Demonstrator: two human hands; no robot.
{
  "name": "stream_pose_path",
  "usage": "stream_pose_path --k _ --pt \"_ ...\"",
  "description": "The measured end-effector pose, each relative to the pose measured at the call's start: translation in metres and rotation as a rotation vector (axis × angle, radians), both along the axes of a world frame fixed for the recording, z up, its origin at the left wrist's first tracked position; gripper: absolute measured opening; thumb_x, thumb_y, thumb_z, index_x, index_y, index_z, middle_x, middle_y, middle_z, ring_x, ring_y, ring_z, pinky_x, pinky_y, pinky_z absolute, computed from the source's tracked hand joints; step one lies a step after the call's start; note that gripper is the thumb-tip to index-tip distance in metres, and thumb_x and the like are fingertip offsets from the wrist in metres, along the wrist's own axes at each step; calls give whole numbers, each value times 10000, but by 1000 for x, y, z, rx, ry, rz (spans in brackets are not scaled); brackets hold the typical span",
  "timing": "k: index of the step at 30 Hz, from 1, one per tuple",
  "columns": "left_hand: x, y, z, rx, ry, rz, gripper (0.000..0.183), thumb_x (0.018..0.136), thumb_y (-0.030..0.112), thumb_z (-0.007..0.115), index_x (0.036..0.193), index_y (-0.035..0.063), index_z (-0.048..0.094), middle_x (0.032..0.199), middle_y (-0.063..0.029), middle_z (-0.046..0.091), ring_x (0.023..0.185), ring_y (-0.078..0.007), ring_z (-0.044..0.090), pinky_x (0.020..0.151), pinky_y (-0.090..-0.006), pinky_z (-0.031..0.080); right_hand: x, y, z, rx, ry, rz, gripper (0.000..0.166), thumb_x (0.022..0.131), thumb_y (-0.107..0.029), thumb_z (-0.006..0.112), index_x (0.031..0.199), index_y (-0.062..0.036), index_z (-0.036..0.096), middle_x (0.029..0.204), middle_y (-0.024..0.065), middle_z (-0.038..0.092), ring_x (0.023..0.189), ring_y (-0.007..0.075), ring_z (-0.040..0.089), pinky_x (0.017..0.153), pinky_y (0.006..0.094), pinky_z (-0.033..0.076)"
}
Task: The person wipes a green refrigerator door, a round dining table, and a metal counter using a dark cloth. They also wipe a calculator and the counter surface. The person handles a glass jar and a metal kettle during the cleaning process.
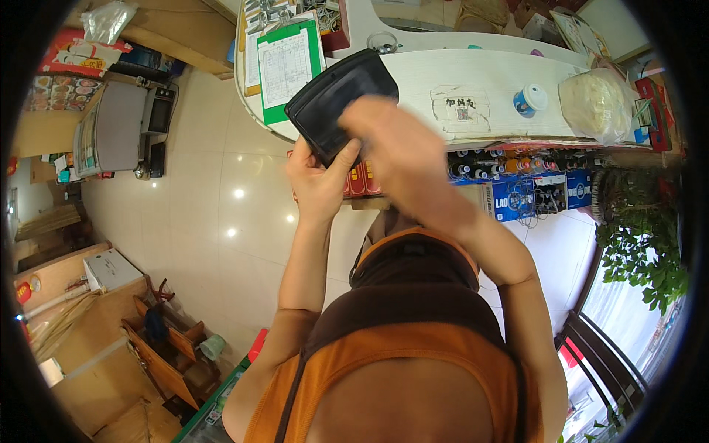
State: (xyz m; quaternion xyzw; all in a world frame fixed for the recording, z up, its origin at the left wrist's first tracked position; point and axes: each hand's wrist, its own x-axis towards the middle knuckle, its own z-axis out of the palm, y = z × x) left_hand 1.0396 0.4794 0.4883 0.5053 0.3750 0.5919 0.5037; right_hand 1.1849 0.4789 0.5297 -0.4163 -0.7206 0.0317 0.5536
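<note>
My left hand [322,180] grips the near lower corner of a dark, flat case [324,105] that looks like black leather, with the thumb on top. The case is tilted above the front of a white counter [410,72]. Blurred by motion, my right hand [404,147] is over the right side of the case with its fingers bent. Whether those fingers touch the case or hold something is hidden by the blur. Behind the case, a green clipboard [271,115] with a filled-in paper form [285,66] lies on the counter.
An ashtray [382,42], a lidded blue-and-white cup [530,101] and a full plastic bag [595,105] stand on the counter. Below its front edge are red boxes [372,177], bottles [520,164] and blue cartons [512,199]. A leafy plant [642,255] is at right.
</note>
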Motion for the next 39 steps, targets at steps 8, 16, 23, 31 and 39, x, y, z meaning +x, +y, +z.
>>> stream_pose_path --k 8,16,23,31,39 --pt "5 1 5 -76 -17 -10 362 831 33 731 1146 -51 573 1075 -68 634 955 -118 591 863 -262 471 8 12 8 -107 60 -97 286 650 35 649 921 -56 637 915 89 654 793 251 660 664 319 530" --pt "9 2 9 -66 -19 -29 333 843 0 702 1147 -52 575 1073 -59 637 935 -102 588 839 -243 474 6 22 10 -177 130 -133 183 776 6 673 951 -33 634 890 113 664 743 255 655 647 314 526" --pt "6 1 6 -78 -90 -39 330 832 -5 709 1131 -36 574 1075 -59 626 920 -92 577 815 -241 477 2 35 9 -6 86 -123 264 721 70 668 963 -29 628 906 136 659 793 291 657 700 327 522" --pt "-5 0 -18 -41 -145 -116 382 818 -48 703 1173 -51 561 1128 -97 630 998 -135 596 890 -276 481 24 34 22 -98 83 -334 282 827 -96 694 1073 17 616 1007 155 650 902 266 634 826 316 482" --pt "-8 -2 -5 -17 274 -228 289 806 -42 700 1082 -38 614 942 -18 650 829 -71 583 736 -220 479 39 31 33 -290 -31 246 187 791 -21 673 960 16 602 952 151 627 860 327 616 760 350 494"
